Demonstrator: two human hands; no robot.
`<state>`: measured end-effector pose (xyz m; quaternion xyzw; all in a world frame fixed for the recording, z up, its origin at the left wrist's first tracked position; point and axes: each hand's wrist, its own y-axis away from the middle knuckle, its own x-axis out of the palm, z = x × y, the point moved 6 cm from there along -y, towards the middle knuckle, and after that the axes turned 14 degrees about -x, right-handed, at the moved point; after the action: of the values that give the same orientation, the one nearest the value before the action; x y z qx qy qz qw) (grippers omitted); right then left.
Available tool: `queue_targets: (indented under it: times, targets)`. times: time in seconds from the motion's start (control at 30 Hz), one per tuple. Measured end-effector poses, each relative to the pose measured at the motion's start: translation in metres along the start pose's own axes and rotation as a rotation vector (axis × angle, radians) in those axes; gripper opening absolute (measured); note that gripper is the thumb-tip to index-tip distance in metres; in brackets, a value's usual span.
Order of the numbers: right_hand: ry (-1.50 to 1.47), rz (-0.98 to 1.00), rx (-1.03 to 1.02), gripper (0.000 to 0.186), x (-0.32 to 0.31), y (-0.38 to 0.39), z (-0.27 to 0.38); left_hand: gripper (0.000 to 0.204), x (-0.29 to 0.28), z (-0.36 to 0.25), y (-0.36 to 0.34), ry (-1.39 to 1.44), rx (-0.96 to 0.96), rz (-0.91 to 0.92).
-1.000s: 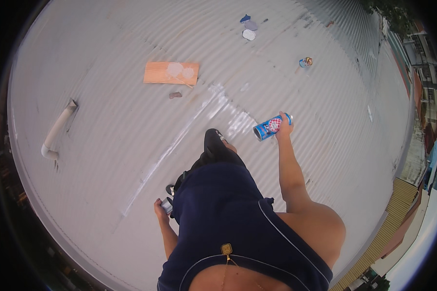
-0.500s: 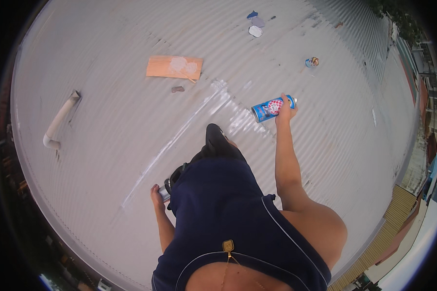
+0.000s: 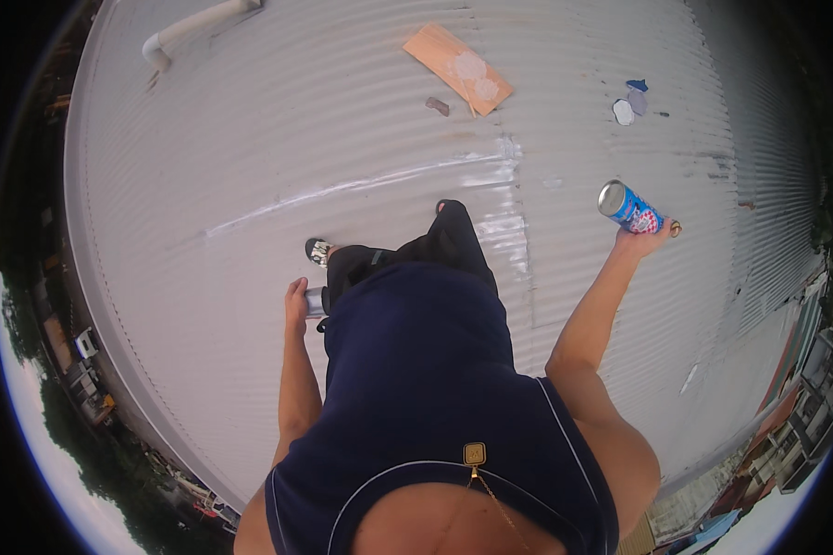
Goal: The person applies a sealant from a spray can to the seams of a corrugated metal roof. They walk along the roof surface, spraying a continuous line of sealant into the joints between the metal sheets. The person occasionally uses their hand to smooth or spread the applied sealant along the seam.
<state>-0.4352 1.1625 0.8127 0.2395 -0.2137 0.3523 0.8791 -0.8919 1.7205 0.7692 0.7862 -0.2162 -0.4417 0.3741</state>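
Note:
I stand on a grey corrugated roof [image 3: 204,351]. My right hand [image 3: 646,239] grips a blue spray can [image 3: 633,209] with a red-and-white checked label, tilted so its silver base points up-left and its top end is at my fingers. My left hand [image 3: 295,303], low by my hip, is closed on a silver cylinder [image 3: 316,302], partly hidden by my dark clothing. Streaks of white coating [image 3: 509,213] form an angled band on the roof in front of my feet.
An orange board [image 3: 435,60] with pale patches lies ahead, beside a small brown scrap [image 3: 437,106]. A white bent pipe [image 3: 185,28] rises at upper left; blue, grey and white scraps [image 3: 624,113] lie upper right. The roof edge [image 3: 102,333] curves along the left, beyond which are trees and buildings.
The whole view has turned, moving the board and scraps rightward and the pipe up. The can in my right hand has swung rightward, its base now raised. Both hands keep their grip.

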Motion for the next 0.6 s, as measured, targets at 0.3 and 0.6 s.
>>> queue_targets:
  times: [0.3,0.6]
  targets:
    - [0.422,0.559,0.06,0.065,0.13,0.108,-0.099,0.051,0.004,0.041,0.018,0.134,-0.142,-0.111]
    - [0.475,0.754,0.359,0.07,0.14,0.181,-0.169,0.053,0.008,0.082,0.029,0.304,-0.268,-0.16]
